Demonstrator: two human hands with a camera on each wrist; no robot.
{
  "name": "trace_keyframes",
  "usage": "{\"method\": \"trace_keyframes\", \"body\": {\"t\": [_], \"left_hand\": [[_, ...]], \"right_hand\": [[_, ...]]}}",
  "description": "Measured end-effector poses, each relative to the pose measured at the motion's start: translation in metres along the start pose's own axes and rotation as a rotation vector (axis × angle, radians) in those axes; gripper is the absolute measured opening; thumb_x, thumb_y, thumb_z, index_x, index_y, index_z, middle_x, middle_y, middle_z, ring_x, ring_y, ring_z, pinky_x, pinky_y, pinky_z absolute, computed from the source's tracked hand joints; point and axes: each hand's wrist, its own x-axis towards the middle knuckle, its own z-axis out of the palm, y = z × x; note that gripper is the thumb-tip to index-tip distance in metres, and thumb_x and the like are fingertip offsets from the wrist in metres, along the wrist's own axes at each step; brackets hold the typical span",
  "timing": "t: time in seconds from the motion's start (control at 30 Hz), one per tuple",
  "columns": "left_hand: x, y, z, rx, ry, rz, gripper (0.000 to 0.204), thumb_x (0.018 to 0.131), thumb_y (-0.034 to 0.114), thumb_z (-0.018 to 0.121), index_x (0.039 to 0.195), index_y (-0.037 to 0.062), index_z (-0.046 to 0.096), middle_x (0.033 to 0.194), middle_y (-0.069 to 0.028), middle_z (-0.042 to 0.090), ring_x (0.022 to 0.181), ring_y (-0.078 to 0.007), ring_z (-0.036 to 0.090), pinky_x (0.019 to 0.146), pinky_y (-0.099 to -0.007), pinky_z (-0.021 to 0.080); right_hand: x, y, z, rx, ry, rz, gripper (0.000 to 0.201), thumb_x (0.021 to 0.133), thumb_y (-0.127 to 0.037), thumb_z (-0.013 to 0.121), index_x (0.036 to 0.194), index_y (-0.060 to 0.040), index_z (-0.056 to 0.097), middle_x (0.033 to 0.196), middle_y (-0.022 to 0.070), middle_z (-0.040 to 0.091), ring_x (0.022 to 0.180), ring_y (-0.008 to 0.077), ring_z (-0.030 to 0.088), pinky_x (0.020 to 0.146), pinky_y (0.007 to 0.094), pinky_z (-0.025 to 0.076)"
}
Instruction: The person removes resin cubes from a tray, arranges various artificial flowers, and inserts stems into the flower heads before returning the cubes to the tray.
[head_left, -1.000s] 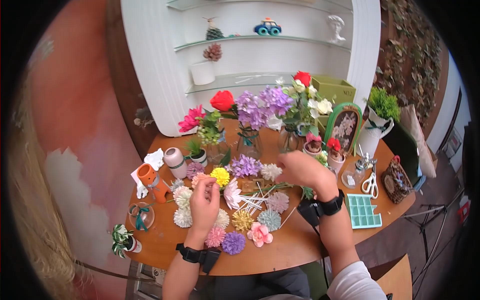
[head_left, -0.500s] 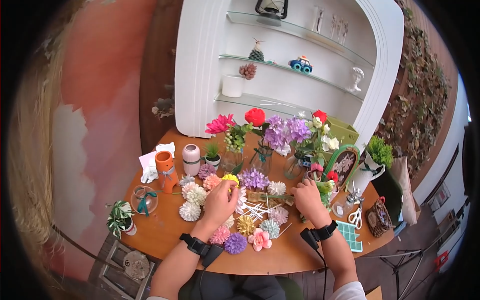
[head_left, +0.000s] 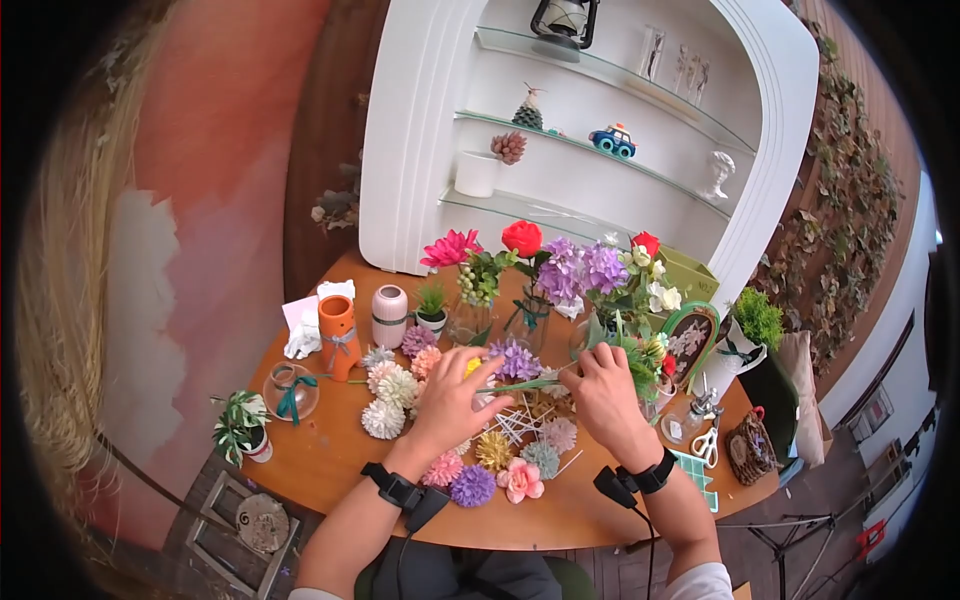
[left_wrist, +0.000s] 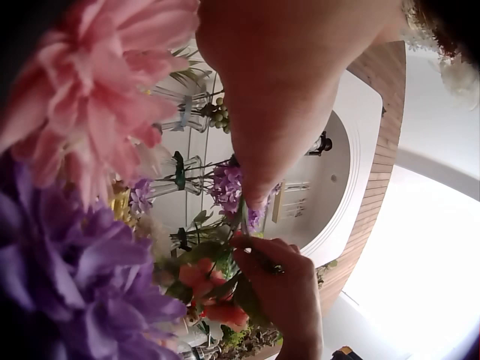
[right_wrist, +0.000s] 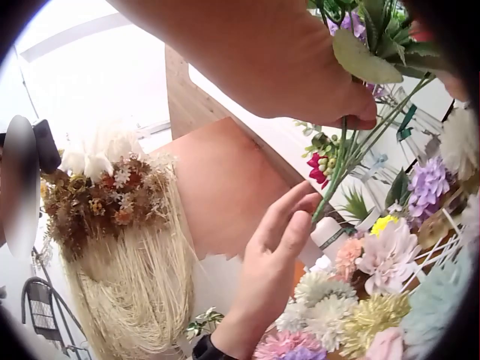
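Note:
In the head view my right hand [head_left: 605,395] grips a bundle of thin green artificial flower stems [head_left: 525,384], their lower ends pointing left. Broad green leaves [right_wrist: 366,56] sit above that hand in the right wrist view. My left hand [head_left: 450,400] faces it with fingers extended and thumb apart, its fingertips right at the stem ends; this hand [right_wrist: 274,259] shows clearly from the right wrist. Below lie loose flower heads: a purple one [head_left: 473,486], a coral-pink one [head_left: 522,480] and a gold one [head_left: 493,451]. White sticks [head_left: 515,425] lie in a pile between the hands.
Glass vases of flowers, including a red rose [head_left: 522,238], line the back. An orange vase [head_left: 338,335], a pink vase [head_left: 389,317] and a glass jar [head_left: 291,392] stand left. White scissors [head_left: 706,447], a mint tray [head_left: 697,472] and a basket [head_left: 752,452] are right.
The head view has tilted and shifted. My left hand, earlier with its fingers bent near the yellow flower, has spread its fingers and moved right toward the stems. The stems now stretch between both hands.

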Motion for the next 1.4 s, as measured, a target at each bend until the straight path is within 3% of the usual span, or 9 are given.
{"method": "trace_keyframes", "body": {"t": [0.27,0.43,0.63,0.93,1.07,1.23,1.27,1.3,1.4], "left_hand": [[-0.011,-0.016,0.003,-0.142,-0.195,-0.073,0.018,0.088,0.022,0.071,0.084,0.0059,0.065,0.064,-0.0108,0.062,0.056,-0.0314,0.061,0.05,-0.0395,0.046],[-0.003,-0.013,-0.008,-0.136,-0.077,-0.061,0.023,0.087,0.02,0.072,0.074,0.0044,0.062,0.063,-0.0113,0.06,0.055,-0.0297,0.061,0.049,-0.0394,0.044],[-0.006,-0.008,-0.006,-0.097,0.077,-0.083,0.019,0.084,0.012,0.074,0.074,0.0031,0.061,0.063,-0.0104,0.059,0.054,-0.0288,0.06,0.049,-0.0372,0.044],[-0.006,-0.008,0.0,-0.159,0.116,-0.052,0.01,0.082,0.005,0.075,0.084,-0.0005,0.066,0.07,-0.0116,0.061,0.059,-0.029,0.06,0.052,-0.0367,0.046],[-0.008,-0.012,0.002,-0.168,0.094,-0.025,0.013,0.081,0.009,0.076,0.087,0.0001,0.068,0.073,-0.0112,0.063,0.063,-0.0288,0.062,0.054,-0.0372,0.048],[-0.01,-0.013,0.006,-0.205,-0.072,-0.051,0.018,0.083,0.013,0.074,0.096,0.0012,0.068,0.079,-0.0132,0.065,0.07,-0.0317,0.064,0.06,-0.0397,0.05],[-0.012,-0.013,0.008,-0.16,-0.104,-0.057,0.02,0.085,0.014,0.072,0.099,0.0015,0.067,0.082,-0.0141,0.065,0.075,-0.0335,0.064,0.063,-0.0414,0.05],[-0.014,-0.014,0.01,-0.115,-0.136,-0.06,0.021,0.087,0.016,0.07,0.102,0.0019,0.066,0.086,-0.0151,0.066,0.079,-0.0353,0.065,0.066,-0.0432,0.051],[-0.027,-0.023,0.02,-0.202,-0.235,-0.162,0.021,0.09,0.014,0.064,0.107,0.0023,0.063,0.091,-0.0173,0.066,0.083,-0.0384,0.064,0.069,-0.0454,0.051]], "right_hand": [[0.013,-0.015,-0.001,0.085,0.223,-0.014,0.027,0.073,-0.008,0.063,0.099,-0.0063,0.069,0.102,0.0109,0.057,0.113,0.0315,0.05,0.099,0.0449,0.039],[0.009,-0.03,-0.01,0.151,0.487,-0.027,0.029,0.074,-0.007,0.069,0.103,-0.0068,0.07,0.112,0.0102,0.06,0.115,0.0302,0.053,0.094,0.0434,0.043],[-0.02,-0.039,0.012,0.387,0.834,-0.115,0.025,0.071,-0.01,0.075,0.095,-0.0079,0.07,0.09,0.0054,0.063,0.081,0.0253,0.06,0.073,0.0369,0.046],[0.028,-0.005,-0.008,1.7,-0.135,0.677,0.049,0.093,-0.039,0.069,0.113,0.005,0.06,0.085,0.0092,0.066,0.064,0.0102,0.06,0.057,0.0226,0.047],[0.047,0.007,-0.005,1.724,0.183,0.641,0.035,0.095,-0.028,0.068,0.114,-0.0009,0.06,0.086,0.0069,0.066,0.064,0.0138,0.062,0.052,0.0249,0.045],[0.016,0.02,0.027,2.3,0.404,0.458,0.033,0.091,-0.013,0.065,0.12,0.0004,0.057,0.107,0.011,0.066,0.092,0.0221,0.066,0.081,0.0343,0.054],[0.004,0.032,0.034,2.076,0.246,0.307,0.04,0.091,-0.015,0.061,0.128,0.0009,0.054,0.116,0.0144,0.065,0.097,0.024,0.066,0.085,0.0374,0.053],[-0.009,0.033,0.042,2.21,0.411,0.026,0.045,0.092,-0.018,0.058,0.132,0.0013,0.053,0.116,0.0156,0.065,0.101,0.0252,0.066,0.086,0.0377,0.053],[-0.042,0.058,0.111,2.191,0.484,0.239,0.05,0.088,-0.016,0.066,0.133,0.0012,0.052,0.122,0.0154,0.063,0.106,0.0248,0.064,0.089,0.039,0.053]]}}
